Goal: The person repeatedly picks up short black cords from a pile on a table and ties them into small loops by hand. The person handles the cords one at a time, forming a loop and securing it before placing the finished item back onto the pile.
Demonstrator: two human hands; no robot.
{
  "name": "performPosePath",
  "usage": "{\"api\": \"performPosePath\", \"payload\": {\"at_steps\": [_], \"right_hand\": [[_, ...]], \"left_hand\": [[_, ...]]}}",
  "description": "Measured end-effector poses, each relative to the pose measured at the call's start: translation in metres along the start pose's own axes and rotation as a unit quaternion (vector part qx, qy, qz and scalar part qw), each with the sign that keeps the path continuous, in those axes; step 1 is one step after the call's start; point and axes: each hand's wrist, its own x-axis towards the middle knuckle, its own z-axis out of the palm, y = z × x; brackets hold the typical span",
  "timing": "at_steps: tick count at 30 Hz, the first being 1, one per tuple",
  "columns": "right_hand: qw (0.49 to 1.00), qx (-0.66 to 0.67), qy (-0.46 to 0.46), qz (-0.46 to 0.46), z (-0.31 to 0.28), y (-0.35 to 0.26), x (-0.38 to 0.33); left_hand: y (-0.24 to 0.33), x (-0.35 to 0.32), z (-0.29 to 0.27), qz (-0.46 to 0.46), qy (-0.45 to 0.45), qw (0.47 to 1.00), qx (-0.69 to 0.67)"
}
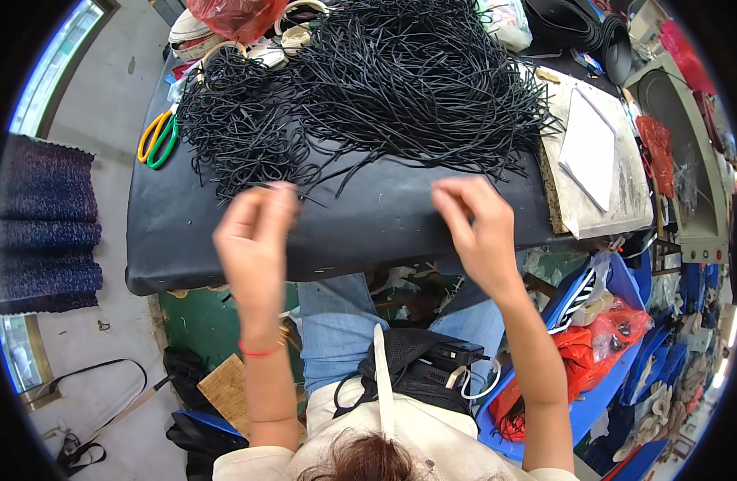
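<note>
Head view, left hand [254,232] pinched on a thin black cord [304,195] pretty hard to make out, right hand [476,228] fingers together, grip unclear, big cord pile [384,80] on black desk [368,224], pile's far edge cut off, scissors [157,138] left, grey floor [104,88].

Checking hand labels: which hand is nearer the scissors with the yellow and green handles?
Left. The left hand is just right of and below the scissors; the right hand is far across the black table.
</note>
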Motion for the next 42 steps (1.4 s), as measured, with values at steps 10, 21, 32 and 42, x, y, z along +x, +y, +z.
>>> {"api": "performPosePath", "payload": {"at_steps": [10, 21, 32, 42], "right_hand": [[0.948, -0.228, 0.076, -0.208, 0.039, 0.004, 0.042], [0.943, -0.195, 0.049, -0.266, -0.024, -0.026, -0.017], [0.996, 0.024, 0.000, -0.090, 0.005, -0.042, -0.024], [0.987, 0.148, -0.022, 0.051, 0.010, -0.038, -0.036]], "left_hand": [[-0.001, 0.014, 0.008, 0.388, 0.079, 0.870, 0.295], [0.005, -0.031, 0.030, 0.131, -0.272, 0.952, 0.056], [-0.005, -0.044, 0.052, -0.226, -0.240, 0.882, -0.337], [-0.020, -0.050, 0.055, -0.180, -0.209, 0.909, -0.311]]}}
